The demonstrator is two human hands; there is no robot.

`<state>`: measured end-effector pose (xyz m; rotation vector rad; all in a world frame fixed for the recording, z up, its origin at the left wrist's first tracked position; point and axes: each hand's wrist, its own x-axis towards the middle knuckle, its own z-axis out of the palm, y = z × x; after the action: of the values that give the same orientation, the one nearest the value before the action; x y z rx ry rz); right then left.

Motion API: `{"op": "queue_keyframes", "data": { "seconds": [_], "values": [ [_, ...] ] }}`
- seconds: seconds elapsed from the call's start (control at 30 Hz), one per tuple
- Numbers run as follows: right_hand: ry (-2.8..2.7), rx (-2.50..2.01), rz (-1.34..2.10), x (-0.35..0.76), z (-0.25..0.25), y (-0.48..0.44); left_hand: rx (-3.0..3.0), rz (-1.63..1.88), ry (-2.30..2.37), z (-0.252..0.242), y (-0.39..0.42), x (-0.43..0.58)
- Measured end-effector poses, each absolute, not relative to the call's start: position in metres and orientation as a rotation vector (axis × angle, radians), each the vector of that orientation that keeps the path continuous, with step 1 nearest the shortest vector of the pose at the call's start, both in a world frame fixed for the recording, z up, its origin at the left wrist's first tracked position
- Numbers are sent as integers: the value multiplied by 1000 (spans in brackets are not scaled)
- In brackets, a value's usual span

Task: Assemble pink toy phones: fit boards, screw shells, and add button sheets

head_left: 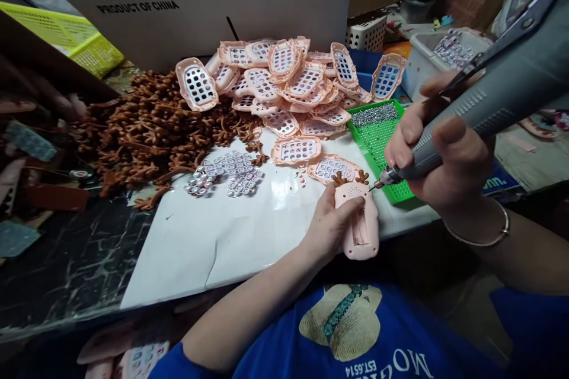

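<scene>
Head view: screwdriver bit set to the back of a pink toy phone.

The left hand [331, 222] is closed around the antlered pink toy phone [361, 234], thumb across its back, pinning it at the near edge of the white worktop [213, 231]. The right hand [444, 154] is wrapped tight on a grey electric screwdriver [489, 100]. Its bit meets, or very nearly meets, the phone's top corner beside an antler. Under the right hand sits a green screw tray [377, 136]. Beyond the left hand lie pink keypad shells [288, 77], silver keypad sheets [231, 169] and brown antlers [151, 124]. This looks like screw-fastening, which calls for a square bit and a steady hold.
</scene>
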<state>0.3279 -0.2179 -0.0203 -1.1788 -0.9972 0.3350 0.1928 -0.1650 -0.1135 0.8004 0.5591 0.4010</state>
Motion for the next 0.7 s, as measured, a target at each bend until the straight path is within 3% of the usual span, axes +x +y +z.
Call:
{"op": "queue_keyframes", "data": {
  "seconds": [0.7],
  "values": [
    [-982,-1036,393,330,-37,-211,795,404,530,-113,-162,193]
  ]
}}
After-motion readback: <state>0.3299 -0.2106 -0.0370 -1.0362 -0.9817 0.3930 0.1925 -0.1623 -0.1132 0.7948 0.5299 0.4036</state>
